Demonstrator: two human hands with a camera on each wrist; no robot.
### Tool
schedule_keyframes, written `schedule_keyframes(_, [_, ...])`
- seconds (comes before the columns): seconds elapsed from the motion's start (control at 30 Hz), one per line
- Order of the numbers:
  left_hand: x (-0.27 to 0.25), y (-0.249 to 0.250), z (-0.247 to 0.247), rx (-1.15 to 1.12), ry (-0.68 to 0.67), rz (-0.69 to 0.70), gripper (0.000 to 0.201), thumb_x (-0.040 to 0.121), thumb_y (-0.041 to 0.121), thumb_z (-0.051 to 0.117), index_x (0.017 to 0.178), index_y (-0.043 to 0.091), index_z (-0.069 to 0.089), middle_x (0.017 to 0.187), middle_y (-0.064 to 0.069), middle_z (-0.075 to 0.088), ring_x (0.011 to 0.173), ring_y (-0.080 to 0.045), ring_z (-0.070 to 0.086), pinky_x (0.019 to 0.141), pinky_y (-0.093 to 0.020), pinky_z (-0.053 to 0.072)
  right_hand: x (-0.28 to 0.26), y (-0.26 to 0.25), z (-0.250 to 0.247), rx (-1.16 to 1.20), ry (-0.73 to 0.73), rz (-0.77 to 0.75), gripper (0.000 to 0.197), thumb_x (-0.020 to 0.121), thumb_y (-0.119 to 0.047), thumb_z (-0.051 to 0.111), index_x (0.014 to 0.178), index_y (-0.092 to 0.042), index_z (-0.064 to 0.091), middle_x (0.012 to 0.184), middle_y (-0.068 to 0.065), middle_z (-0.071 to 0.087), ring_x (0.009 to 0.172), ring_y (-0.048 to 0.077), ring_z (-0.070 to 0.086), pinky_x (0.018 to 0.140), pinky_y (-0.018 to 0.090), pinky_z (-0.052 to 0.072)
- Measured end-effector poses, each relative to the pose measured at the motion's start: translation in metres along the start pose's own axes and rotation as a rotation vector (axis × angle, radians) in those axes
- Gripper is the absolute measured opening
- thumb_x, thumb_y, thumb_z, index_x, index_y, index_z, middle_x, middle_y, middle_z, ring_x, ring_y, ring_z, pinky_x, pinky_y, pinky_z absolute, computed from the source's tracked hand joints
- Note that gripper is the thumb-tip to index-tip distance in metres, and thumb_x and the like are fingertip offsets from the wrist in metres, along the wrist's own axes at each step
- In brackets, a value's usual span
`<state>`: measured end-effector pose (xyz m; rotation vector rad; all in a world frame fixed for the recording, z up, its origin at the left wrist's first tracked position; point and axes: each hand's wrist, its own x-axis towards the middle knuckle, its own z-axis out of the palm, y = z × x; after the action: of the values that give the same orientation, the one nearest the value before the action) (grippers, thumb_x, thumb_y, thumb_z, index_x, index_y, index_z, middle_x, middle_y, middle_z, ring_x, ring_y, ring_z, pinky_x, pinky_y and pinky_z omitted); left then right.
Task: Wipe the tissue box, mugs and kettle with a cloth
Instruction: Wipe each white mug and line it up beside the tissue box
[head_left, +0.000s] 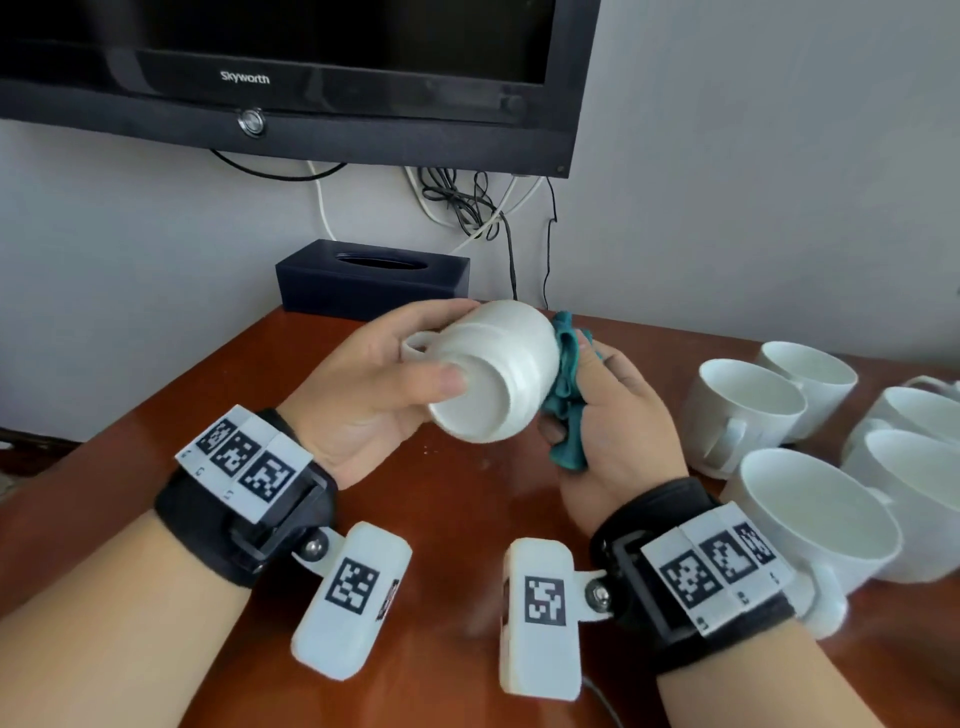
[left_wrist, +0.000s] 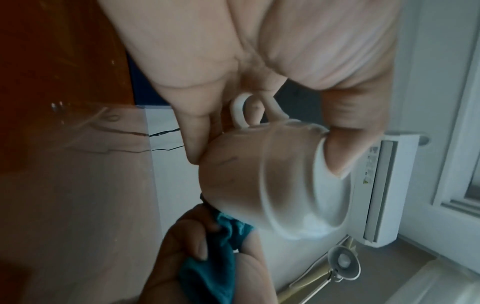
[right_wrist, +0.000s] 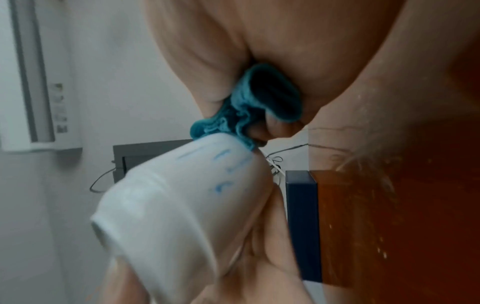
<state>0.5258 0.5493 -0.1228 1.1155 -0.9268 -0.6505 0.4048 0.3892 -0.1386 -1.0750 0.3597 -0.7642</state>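
Note:
My left hand (head_left: 395, 374) grips a white mug (head_left: 493, 371) tipped on its side above the table, base toward me, thumb on the base rim. In the left wrist view the mug (left_wrist: 272, 174) shows its handle (left_wrist: 244, 111) by my fingers. My right hand (head_left: 613, 415) holds a bunched teal cloth (head_left: 566, 400) against the mug's right side near the rim. The right wrist view shows the cloth (right_wrist: 249, 111) touching the mug (right_wrist: 182, 201), which carries faint blue marks. A dark blue tissue box (head_left: 371, 278) stands at the back by the wall. No kettle is in view.
Several white mugs (head_left: 748, 410) stand upright at the right of the reddish-brown table (head_left: 441, 525). A black television (head_left: 291, 78) hangs on the wall above, with cables (head_left: 467, 208) dangling behind the tissue box. The table's left edge runs diagonally.

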Motion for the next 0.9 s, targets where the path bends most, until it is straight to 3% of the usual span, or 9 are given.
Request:
schedule_keyframes(0.07, [0.001,0.0,0.0,-0.049,-0.018,0.005,0.086,0.071,0.037,0.092,0.144,0.008,0.058,0.143,-0.023,0.059,0.126,-0.036,0.06,0.101,-0.046,0.055,-0.002,-0.001,0.003,0.071,-0.028,0.085,0.017,0.107,-0.026,0.054,0.103,-0.016,0.067,0.075,0.005,0.063,0.051,0.015,0.043,0.052,0.031,0.022])
schedule_keyframes(0.13, [0.002,0.002,0.0,-0.032,-0.036,0.012,0.075,0.076,0.048,0.087,0.138,0.013,0.064,0.141,-0.019,0.062,0.127,-0.034,0.06,0.105,-0.046,0.052,-0.003,-0.002,0.005,0.118,-0.049,0.12,0.017,0.107,-0.026,0.054,0.108,-0.016,0.067,0.079,0.004,0.064,0.051,0.013,0.042,0.051,0.029,0.022])
schedule_keyframes(0.23, [0.002,0.002,-0.003,0.11,-0.021,0.014,0.071,0.073,0.058,0.086,0.13,0.02,0.07,0.131,-0.01,0.069,0.122,-0.026,0.063,0.103,-0.039,0.053,-0.004,-0.001,0.005,0.118,-0.024,0.113,0.016,0.107,-0.025,0.055,0.104,-0.016,0.067,0.077,0.003,0.065,0.05,0.012,0.043,0.047,0.026,0.026])
schedule_keyframes(0.33, [0.0,0.006,-0.009,0.224,0.011,-0.021,0.091,0.057,0.065,0.093,0.13,0.019,0.066,0.124,-0.005,0.071,0.117,-0.021,0.066,0.095,-0.031,0.055,-0.005,-0.002,0.004,0.081,-0.01,0.084,0.014,0.105,-0.024,0.057,0.101,-0.015,0.067,0.08,0.005,0.064,0.052,0.013,0.045,0.043,0.024,0.031])
schedule_keyframes(0.47, [-0.002,0.009,-0.015,0.321,-0.067,-0.093,0.089,0.058,0.043,0.094,0.14,0.029,0.061,0.131,-0.002,0.068,0.125,-0.021,0.064,0.095,-0.036,0.056,-0.004,-0.002,0.003,-0.011,-0.034,-0.002,0.011,0.103,-0.024,0.064,0.104,-0.014,0.069,0.089,0.008,0.068,0.061,0.014,0.056,0.048,0.024,0.044])
schedule_keyframes(0.57, [-0.003,0.009,-0.013,0.381,-0.08,-0.08,0.088,0.06,0.035,0.086,0.142,0.031,0.056,0.13,0.005,0.069,0.122,-0.016,0.065,0.096,-0.032,0.056,0.0,0.001,0.002,-0.11,-0.024,-0.082,0.016,0.091,-0.035,0.072,0.101,-0.023,0.075,0.103,0.012,0.075,0.086,0.026,0.067,0.073,0.039,0.054])
schedule_keyframes(0.67, [-0.002,0.008,-0.009,0.457,-0.026,-0.041,0.09,0.059,0.04,0.088,0.142,0.031,0.055,0.13,0.009,0.069,0.122,-0.012,0.065,0.098,-0.032,0.056,-0.001,0.0,0.004,-0.12,-0.013,-0.137,0.017,0.086,-0.037,0.072,0.098,-0.026,0.075,0.103,0.01,0.075,0.089,0.025,0.067,0.078,0.041,0.054])
schedule_keyframes(0.83, [0.002,0.005,-0.009,0.551,0.188,-0.014,0.083,0.053,0.053,0.09,0.129,0.043,0.057,0.122,0.021,0.071,0.116,-0.004,0.068,0.102,-0.037,0.054,-0.008,-0.001,0.007,-0.147,-0.145,-0.186,0.005,0.099,-0.017,0.068,0.103,-0.015,0.068,0.09,0.007,0.069,0.073,0.016,0.061,0.06,0.026,0.05])
schedule_keyframes(0.9, [0.002,0.003,-0.012,0.595,0.29,-0.019,0.08,0.052,0.057,0.09,0.125,0.048,0.057,0.122,0.023,0.071,0.114,-0.001,0.068,0.104,-0.041,0.054,-0.011,0.0,0.01,-0.177,-0.195,-0.216,0.006,0.098,-0.014,0.069,0.103,-0.013,0.066,0.094,0.009,0.071,0.08,0.02,0.065,0.067,0.031,0.055])
